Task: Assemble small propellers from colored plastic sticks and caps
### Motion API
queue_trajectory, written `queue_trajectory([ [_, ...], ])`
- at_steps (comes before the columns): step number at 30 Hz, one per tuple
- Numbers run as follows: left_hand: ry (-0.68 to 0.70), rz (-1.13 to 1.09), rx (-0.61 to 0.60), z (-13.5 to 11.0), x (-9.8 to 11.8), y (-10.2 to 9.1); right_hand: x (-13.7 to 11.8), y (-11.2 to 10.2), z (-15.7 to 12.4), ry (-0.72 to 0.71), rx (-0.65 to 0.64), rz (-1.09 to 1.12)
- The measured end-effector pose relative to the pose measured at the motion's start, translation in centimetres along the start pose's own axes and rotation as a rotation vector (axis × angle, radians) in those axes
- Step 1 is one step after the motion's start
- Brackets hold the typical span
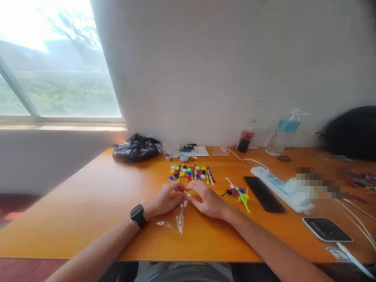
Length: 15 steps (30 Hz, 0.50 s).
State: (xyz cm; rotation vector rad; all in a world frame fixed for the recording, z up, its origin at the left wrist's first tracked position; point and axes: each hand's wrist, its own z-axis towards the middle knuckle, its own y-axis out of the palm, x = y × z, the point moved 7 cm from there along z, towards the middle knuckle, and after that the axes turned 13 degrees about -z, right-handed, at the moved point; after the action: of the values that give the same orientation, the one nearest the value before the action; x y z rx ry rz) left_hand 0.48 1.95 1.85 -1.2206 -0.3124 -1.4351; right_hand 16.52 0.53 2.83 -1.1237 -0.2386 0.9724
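A clear plastic bag (178, 219) hangs crumpled from the closed fingers of my left hand (169, 197), its lower part spread over the table. My right hand (207, 199) curves in from the other side, its thumb and fingers apart and their tips close to the top of the bag. Whether the right thumb touches the plastic is hard to see. Just beyond both hands lie rows of coloured round discs (188, 171) with thin coloured sticks (208, 175) between them. Right of my right hand is a loose pile of coloured plastic sticks (241, 194) with a few discs among them.
A black phone (264, 194), a white power strip (282, 188) and a second phone (326, 230) with a cable lie to the right. A black plastic bag (136, 148), a paper sheet (201, 150), a cola bottle (245, 141) and a clear bottle (276, 141) line the wall.
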Motion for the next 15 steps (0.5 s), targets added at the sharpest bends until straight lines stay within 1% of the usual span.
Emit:
queue_trajectory([
  [7, 0.013, -0.031, -0.034, -0.3, -0.4, 0.7, 0.6, 1.8, -0.4, 0.006, -0.117, 0.049],
  [12, 0.035, -0.03, -0.02, -0.4, -0.4, 0.4, 0.7, 2.2, -0.1, -0.025, -0.133, 0.042],
  [15, 0.033, -0.031, -0.004, -0.4, 0.0, 0.0, 0.7, 2.3, 0.1, -0.045, -0.118, 0.045],
])
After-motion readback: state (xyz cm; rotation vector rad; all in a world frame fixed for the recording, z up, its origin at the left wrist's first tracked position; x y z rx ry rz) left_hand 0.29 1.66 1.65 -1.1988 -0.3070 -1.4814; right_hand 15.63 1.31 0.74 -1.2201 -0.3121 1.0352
